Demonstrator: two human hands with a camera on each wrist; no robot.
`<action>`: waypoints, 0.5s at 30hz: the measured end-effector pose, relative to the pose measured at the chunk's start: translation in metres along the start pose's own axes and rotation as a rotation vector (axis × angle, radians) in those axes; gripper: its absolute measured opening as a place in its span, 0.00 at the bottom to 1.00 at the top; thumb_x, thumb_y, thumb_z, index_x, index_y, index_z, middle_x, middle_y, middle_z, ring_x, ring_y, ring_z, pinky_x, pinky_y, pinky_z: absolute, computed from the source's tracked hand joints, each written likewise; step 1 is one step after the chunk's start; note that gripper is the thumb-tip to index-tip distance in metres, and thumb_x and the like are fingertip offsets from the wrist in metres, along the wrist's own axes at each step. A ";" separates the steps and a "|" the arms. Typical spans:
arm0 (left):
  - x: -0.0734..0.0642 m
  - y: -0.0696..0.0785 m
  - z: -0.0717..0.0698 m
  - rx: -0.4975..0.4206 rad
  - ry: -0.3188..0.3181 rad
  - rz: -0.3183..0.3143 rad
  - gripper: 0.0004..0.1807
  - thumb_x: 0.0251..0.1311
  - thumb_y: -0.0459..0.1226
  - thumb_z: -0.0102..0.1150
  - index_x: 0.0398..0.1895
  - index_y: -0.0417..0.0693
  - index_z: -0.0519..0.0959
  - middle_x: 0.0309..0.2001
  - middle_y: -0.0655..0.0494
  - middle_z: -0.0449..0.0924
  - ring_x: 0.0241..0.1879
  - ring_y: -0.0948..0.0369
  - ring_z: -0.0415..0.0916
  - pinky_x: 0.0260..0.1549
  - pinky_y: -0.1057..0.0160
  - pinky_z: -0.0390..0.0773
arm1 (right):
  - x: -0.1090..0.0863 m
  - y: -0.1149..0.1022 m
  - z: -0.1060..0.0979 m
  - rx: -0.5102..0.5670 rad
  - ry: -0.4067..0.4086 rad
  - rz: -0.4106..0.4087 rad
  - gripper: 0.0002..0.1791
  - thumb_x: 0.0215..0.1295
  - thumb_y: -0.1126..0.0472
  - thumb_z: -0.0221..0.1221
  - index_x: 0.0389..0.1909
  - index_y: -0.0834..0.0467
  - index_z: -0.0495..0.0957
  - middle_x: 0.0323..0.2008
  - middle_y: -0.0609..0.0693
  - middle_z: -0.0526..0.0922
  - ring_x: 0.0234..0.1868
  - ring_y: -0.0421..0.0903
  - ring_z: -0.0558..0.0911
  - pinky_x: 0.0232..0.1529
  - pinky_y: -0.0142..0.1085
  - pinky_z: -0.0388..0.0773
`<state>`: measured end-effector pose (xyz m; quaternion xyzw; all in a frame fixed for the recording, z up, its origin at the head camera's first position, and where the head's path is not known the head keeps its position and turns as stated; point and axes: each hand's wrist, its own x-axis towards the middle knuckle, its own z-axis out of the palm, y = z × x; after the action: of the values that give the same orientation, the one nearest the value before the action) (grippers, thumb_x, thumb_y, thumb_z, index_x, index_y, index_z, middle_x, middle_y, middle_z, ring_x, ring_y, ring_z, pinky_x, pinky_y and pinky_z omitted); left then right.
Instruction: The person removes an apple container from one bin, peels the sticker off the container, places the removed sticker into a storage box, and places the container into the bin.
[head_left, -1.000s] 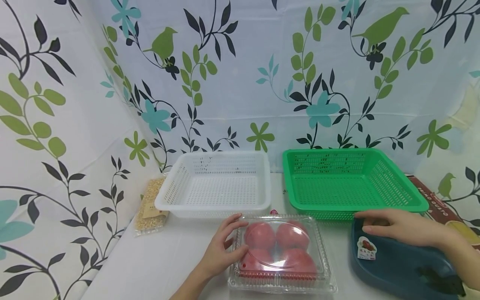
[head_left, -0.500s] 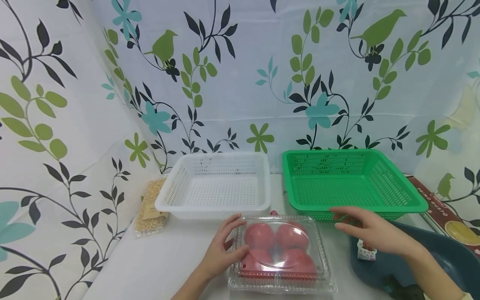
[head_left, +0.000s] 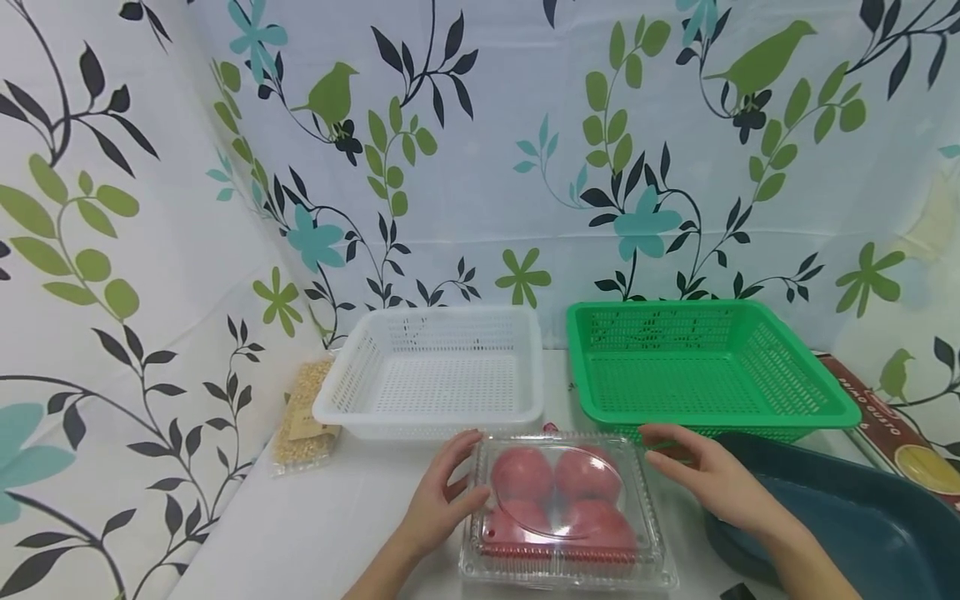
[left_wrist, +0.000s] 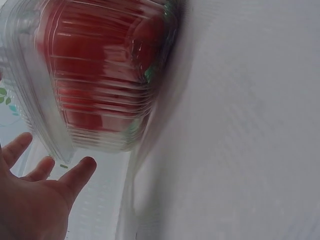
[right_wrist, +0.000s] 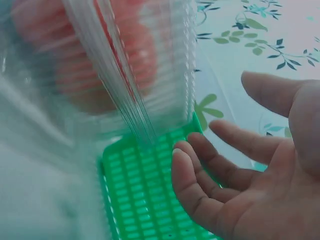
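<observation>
A clear plastic clamshell box (head_left: pixel 558 517) of several round red fruits, which look like tomatoes (head_left: pixel 521 472), lies at the front middle. Beside its left edge is my left hand (head_left: pixel 444 502), thumb and fingers spread and relaxed. The left wrist view has these fingers (left_wrist: pixel 80 172) close to the box's lid rim. My right hand (head_left: pixel 712 482) reaches in at the box's upper right corner, fingers loosely bent. In the right wrist view a gap shows between that hand (right_wrist: pixel 255 185) and the box (right_wrist: pixel 172 60), and nothing is in its palm.
Behind the box stand a white perforated basket (head_left: pixel 427 421) and a green one (head_left: pixel 720 417). A dark blue basin (head_left: pixel 862 517) sits at the right, under my right forearm. A bag of yellow grains (head_left: pixel 303 417) lies far left, a red-brown package (head_left: pixel 873 417) far right.
My right hand has moved left, from above the blue basin to the right side of the clamshell box. The left hand stays at the box's left edge.
</observation>
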<state>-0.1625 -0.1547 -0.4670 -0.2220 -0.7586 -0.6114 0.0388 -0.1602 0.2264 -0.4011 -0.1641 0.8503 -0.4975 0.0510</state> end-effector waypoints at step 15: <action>-0.003 -0.016 -0.011 -0.166 -0.095 -0.068 0.41 0.65 0.37 0.64 0.79 0.46 0.56 0.76 0.39 0.54 0.70 0.38 0.60 0.64 0.49 0.72 | 0.001 0.003 0.012 0.123 -0.035 0.222 0.38 0.75 0.50 0.58 0.74 0.67 0.57 0.69 0.67 0.65 0.66 0.66 0.69 0.57 0.56 0.77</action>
<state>-0.1684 -0.1687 -0.4797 -0.2273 -0.7132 -0.6620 -0.0366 -0.1592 0.2178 -0.4094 -0.0742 0.8299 -0.5373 0.1306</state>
